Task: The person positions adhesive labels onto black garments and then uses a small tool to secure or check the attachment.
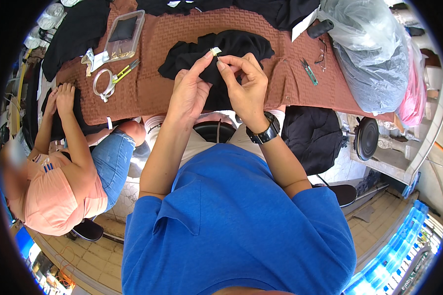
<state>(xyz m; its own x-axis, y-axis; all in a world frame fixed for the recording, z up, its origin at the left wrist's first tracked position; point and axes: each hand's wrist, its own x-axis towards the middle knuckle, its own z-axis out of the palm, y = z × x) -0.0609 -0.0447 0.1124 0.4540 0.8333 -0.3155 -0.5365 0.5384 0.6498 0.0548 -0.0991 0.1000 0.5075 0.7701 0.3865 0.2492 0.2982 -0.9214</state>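
Observation:
A crumpled black garment (248, 43) lies on the brown table cover in front of me, with one part hanging over the near edge. A small whitish label (216, 50) stands up from it at my fingertips. Between thumb and fingers, my left hand (189, 91) pinches the cloth just beside the label. My right hand (246, 86), a watch on its wrist, is closed in a pinch close to the left fingertips. Whatever is in the right pinch is too small to make out.
On the left lie a clear plastic box (142, 24), yellow thread snips (125, 71) and a white ring (102, 83). Green snips (309, 72), glasses (322, 54) and a black spool (321, 28) lie right, beside a large plastic bag (374, 64). A co-worker (66, 182) sits at left.

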